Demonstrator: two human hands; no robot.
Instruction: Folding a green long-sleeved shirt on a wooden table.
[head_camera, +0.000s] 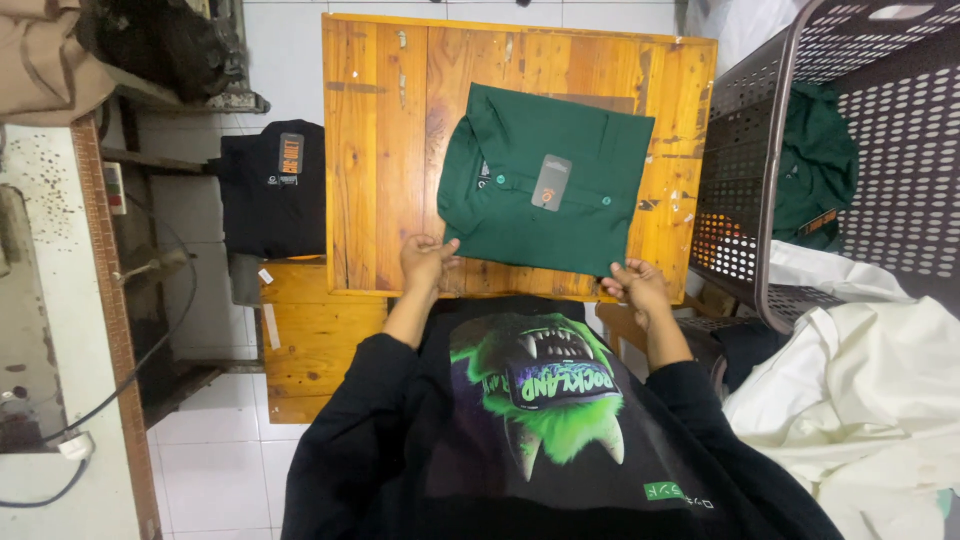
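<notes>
1. A folded dark green polo shirt (545, 195) lies on the wooden surface (380, 150), slightly tilted, with a grey rectangular hang tag (551, 182) bearing an orange mark at its button placket.
2. The left hand (425, 258) pinches the shirt's near left corner, fingers pressed together.
3. The right hand (634, 283) pinches the near right corner.
4. A folded black shirt (272, 190) with a dark oblong tag (291, 153) lies to the left, on a lower spot.
5. A grey perforated laundry basket (740, 150) on the right holds more green garments (815, 165); cream fabric (860, 380) lies beside it.

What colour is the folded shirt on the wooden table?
Dark green, seen in the head view: the folded shirt lies on the wooden table.
</notes>
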